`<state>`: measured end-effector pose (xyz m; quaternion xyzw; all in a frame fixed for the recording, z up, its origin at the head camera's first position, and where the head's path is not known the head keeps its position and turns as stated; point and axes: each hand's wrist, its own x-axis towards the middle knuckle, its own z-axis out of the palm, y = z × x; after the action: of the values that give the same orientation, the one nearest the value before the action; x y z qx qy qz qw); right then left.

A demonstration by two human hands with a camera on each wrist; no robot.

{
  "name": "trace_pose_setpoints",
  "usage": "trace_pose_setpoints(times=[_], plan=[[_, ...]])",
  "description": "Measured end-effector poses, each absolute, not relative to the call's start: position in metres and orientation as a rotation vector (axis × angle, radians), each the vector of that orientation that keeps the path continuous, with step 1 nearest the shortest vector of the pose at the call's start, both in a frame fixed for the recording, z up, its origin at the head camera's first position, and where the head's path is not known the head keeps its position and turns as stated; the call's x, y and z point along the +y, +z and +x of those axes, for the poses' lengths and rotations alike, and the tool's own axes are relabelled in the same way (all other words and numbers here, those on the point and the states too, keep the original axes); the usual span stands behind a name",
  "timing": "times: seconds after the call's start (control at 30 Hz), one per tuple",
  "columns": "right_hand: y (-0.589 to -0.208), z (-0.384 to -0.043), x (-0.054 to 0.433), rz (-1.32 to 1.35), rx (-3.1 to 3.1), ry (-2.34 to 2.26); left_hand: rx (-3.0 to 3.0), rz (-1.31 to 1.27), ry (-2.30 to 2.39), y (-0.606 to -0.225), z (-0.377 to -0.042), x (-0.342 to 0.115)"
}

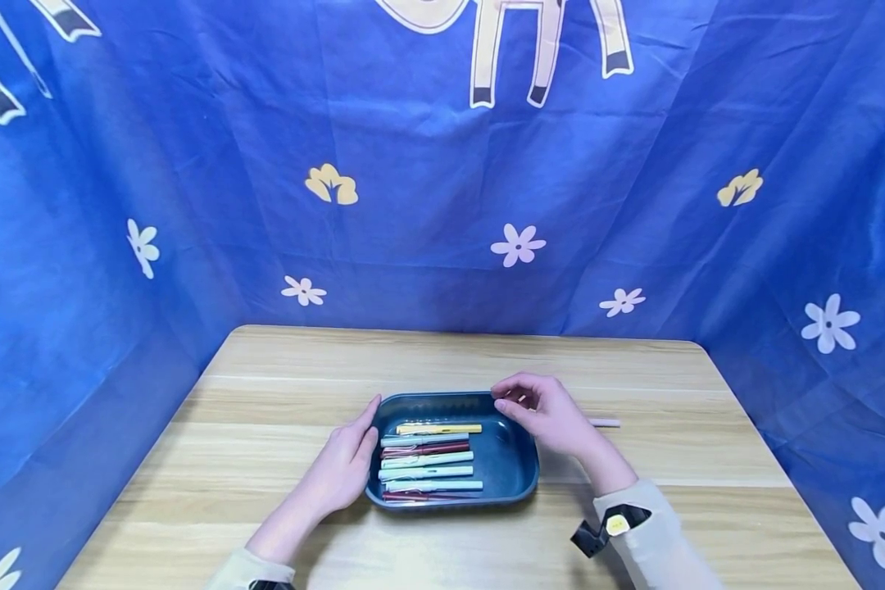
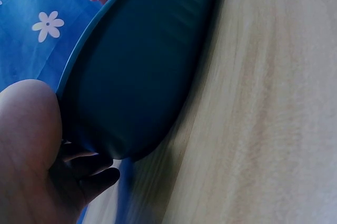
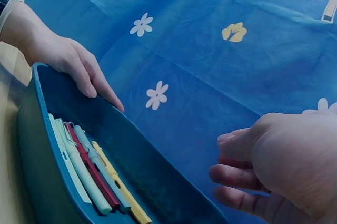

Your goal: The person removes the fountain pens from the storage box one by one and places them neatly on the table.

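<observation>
A dark teal oblong tray sits on the table. Several pens lie side by side in its left part, among them a yellow pen, a dark red pen and pale mint ones. My left hand grips the tray's left end; in the right wrist view its thumb reaches inside the wall. At the far right corner of the tray is my right hand, its fingers loosely bent with nothing between them in the right wrist view. A pale lilac pen lies on the table, partly hidden behind my right wrist.
The wood-grain table has a rounded far edge. A blue cloth printed with flowers and animal legs hangs behind it and along both sides.
</observation>
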<state>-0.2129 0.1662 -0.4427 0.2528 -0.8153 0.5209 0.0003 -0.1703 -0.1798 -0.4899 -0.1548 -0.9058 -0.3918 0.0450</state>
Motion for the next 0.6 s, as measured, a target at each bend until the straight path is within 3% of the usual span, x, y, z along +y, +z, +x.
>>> trace_pose_setpoints(times=[0.6], plan=[[-0.462, -0.221, 0.136, 0.856, -2.745, 1.610, -2.757, -0.483, -1.197, -0.490, -0.171, -0.180]])
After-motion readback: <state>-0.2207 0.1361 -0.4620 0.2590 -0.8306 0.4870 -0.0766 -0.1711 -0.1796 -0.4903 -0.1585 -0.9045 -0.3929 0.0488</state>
